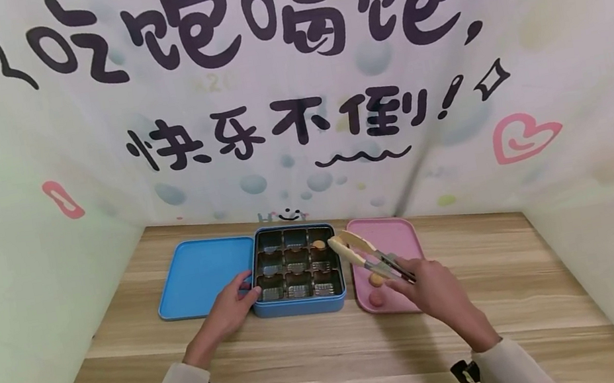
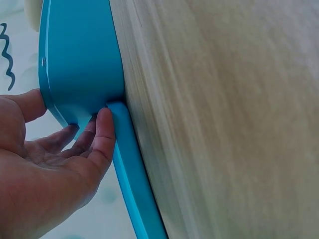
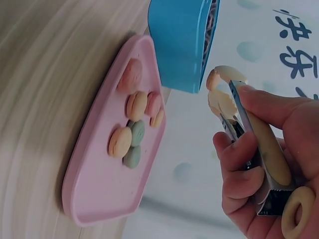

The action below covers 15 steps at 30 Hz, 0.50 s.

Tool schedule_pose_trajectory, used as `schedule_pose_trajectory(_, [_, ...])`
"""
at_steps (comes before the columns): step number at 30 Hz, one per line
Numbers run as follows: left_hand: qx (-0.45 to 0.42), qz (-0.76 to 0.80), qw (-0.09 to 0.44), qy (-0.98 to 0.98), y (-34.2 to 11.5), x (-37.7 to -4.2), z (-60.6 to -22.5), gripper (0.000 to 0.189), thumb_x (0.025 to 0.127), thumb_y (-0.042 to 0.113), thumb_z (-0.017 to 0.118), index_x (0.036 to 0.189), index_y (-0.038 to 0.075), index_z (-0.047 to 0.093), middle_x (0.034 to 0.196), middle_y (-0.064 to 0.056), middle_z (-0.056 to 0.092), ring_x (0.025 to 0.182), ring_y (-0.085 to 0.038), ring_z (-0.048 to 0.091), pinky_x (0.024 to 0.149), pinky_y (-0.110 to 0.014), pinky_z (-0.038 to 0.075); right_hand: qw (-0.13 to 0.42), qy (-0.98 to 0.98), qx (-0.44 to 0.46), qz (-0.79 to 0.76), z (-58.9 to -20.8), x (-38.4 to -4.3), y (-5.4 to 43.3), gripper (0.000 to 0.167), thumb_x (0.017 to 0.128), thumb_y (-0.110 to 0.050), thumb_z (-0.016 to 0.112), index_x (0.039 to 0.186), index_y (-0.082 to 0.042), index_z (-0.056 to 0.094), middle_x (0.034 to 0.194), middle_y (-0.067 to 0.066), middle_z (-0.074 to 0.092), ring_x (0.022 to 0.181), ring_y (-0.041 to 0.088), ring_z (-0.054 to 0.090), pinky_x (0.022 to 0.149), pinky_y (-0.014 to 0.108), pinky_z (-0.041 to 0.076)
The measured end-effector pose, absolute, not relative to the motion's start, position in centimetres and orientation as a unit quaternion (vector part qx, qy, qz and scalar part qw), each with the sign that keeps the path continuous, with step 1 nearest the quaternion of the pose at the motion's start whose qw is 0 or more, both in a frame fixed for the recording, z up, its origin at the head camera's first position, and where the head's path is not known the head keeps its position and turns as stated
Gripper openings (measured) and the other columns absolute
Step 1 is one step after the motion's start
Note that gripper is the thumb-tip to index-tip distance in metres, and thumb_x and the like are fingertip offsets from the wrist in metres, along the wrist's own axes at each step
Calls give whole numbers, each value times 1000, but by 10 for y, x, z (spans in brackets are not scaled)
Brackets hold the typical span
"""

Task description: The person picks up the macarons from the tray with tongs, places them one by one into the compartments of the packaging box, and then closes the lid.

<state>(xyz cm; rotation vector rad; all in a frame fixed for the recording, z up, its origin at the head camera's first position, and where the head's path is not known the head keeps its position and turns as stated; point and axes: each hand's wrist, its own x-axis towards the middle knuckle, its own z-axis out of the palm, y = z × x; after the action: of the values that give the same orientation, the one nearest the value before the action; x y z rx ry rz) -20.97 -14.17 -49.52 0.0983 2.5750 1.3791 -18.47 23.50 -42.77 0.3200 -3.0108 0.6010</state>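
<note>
My left hand [image 1: 235, 307] rests against the left side of an open blue box [image 1: 301, 306] with a dark insert split into square compartments. In the left wrist view the thumb touches the rim and the fingertips meet the side wall. My right hand [image 1: 435, 288] grips cream-tipped metal tongs [image 1: 375, 261]. Their tips stand apart over the box's right edge, beside a tan macaron [image 1: 318, 244] in the far right compartment. On the pink tray [image 3: 99, 199] lie several macarons, among them a tan macaron [image 3: 119, 142] and a green macaron [image 3: 131, 157].
A flat blue lid [image 1: 200, 275] lies left of the box, close against it. Behind the wooden table [image 1: 323, 370] hangs a printed cloth wall [image 1: 266, 84]. More cloth rises at both sides.
</note>
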Motion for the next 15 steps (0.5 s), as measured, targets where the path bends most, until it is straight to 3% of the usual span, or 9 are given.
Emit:
schedule_pose_trajectory(2, [34, 469, 110, 876, -142, -210, -495, 56, 105, 22, 49, 153, -1, 30, 141, -30, 48, 124, -44, 54, 98, -54, 47, 31, -975, 110, 193, -428, -183, 232, 53, 88, -37, 75, 132, -9, 66, 64, -3, 48, 56, 14, 43, 52, 28, 35])
schedule_pose_trajectory(6, [31, 469, 112, 875, -141, -210, -494, 56, 105, 22, 49, 153, -1, 30, 141, -29, 48, 124, -44, 54, 98, -54, 47, 32, -974, 125, 188, -432, -182, 227, 33, 87, -41, 75, 109, -16, 73, 64, -6, 47, 54, 10, 42, 50, 27, 34])
schedule_pose_trajectory(12, [33, 468, 112, 876, -141, -210, -495, 56, 105, 22, 49, 153, -1, 30, 140, -29, 49, 123, -43, 54, 97, -54, 48, 12, -973, 126, 192, -437, -181, 223, 36, 87, -41, 75, 115, -18, 72, 62, -8, 45, 54, 9, 40, 52, 26, 34])
schedule_pose_trajectory(15, [33, 467, 113, 877, -141, -210, -495, 56, 105, 22, 49, 153, -1, 30, 140, -28, 49, 122, -42, 55, 97, -54, 48, 2, -973, 125, 193, -437, -181, 221, 32, 87, -42, 74, 109, -19, 71, 62, -7, 43, 54, 9, 40, 52, 27, 33])
